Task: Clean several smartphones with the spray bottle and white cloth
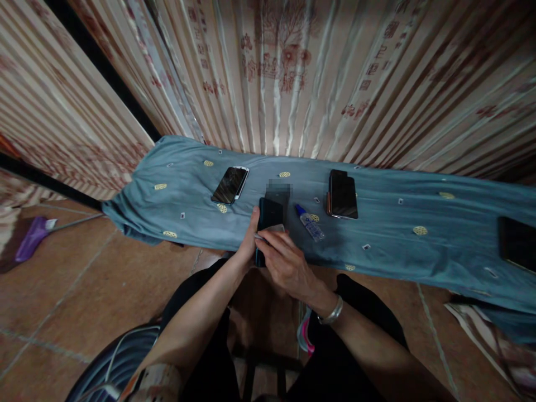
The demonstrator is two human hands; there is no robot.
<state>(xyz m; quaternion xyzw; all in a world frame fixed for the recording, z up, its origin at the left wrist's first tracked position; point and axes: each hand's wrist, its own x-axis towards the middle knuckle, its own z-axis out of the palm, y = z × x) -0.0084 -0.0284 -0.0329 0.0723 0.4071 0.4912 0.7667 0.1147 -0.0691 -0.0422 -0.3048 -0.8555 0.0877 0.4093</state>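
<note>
At frame centre, the phone [271, 210] is clasped by the left hand [247, 244] and a pale sheet [276, 228] is pinched by the right hand [288, 263]; were the left grip loosened under pressure, the phone could be dropped past the worktop [389, 237] edge.

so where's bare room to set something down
Blue cloth left of the overlapping phones; a wider patch between the stacked phones and the dark device at the picture's right edge. Crowded: the middle, where left hand and right hand meet at the dark phone, the blue-capped bottle nearby.

Patterned blue cloth [396, 229], phones [229, 185], blue-capped bottle [310, 224]
</note>
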